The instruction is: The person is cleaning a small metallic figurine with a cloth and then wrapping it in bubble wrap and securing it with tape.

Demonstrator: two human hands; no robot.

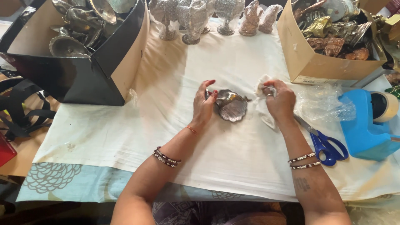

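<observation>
A bench (125, 137) covered by a white cloth with a pale blue patterned edge fills the frame. A black box (79, 79) of silvery metal pieces stands at the upper left, a tan cardboard box (308, 62) of brass and copper-coloured pieces at the upper right, and a row of silvery figurines (196, 18) runs along the top edge between them.

At the centre of the frame a shell-shaped silver dish (231, 106) lies on the cloth. The left hand (204, 106) touches its left rim, thumb and fingers closed around that edge and steadying it. The right hand (280, 100) sits just to the right of the dish, bunched around a crumpled white cloth (263, 104), which hangs below the fingers. The dish therefore lies between the two hands, directly left of the wad, with a small stem or handle on its right side pointing towards the right hand. The left hand is the one in contact; the right is near but apart.

Blue-handled scissors (325, 143), crinkled clear wrap (321, 102) and a blue tape dispenser (366, 129) lie at the right of the frame.
</observation>
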